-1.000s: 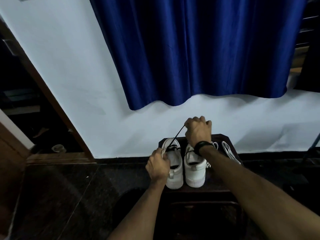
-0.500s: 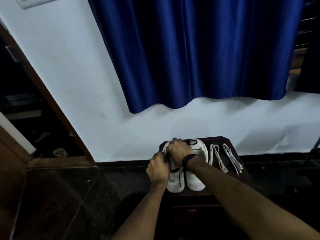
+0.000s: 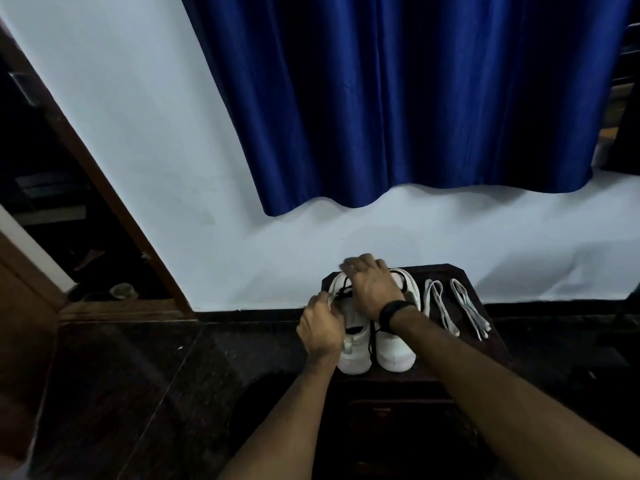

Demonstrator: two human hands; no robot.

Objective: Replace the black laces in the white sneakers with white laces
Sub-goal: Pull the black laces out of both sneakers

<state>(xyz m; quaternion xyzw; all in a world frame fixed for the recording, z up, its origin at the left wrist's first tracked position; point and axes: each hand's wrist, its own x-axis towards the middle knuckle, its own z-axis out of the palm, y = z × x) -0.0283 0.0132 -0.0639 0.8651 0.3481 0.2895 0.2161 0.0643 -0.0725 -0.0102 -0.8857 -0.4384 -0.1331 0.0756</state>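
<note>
1. Two white sneakers are seen side by side on a dark stool [image 3: 485,344], toes pointing away toward the wall [image 3: 173,168]; the left sneaker [image 3: 353,355] and the right sneaker [image 3: 394,351] are nearly touching.
2. The left sneaker's near side is gripped by the left hand [image 3: 322,329], whose fingers are curled over the edge of the upper beside the eyelets.
3. The right hand [image 3: 372,289] is laid across the front of both sneakers, knuckles up and fingers bent downward at the toe end of the left sneaker; whether anything is pinched under those fingers cannot be told, since the fingertips are hidden.
4. A black band [image 3: 394,311] is worn on the right wrist.
5. A black lace [image 3: 373,344] is seen threaded loosely over the left sneaker's front, with a loose length hanging down in the gap between the two sneakers.
6. Two white laces are laid on the stool to the right of the sneakers, each folded into a long loop: the nearer lace [image 3: 440,310] lies just beside the right sneaker, and the farther lace [image 3: 469,308] lies apart from it, near the stool's right edge.
7. A blue curtain [image 3: 398,98] is hung on the wall above the stool, and a dark tiled floor [image 3: 138,393] is spread to the left.
</note>
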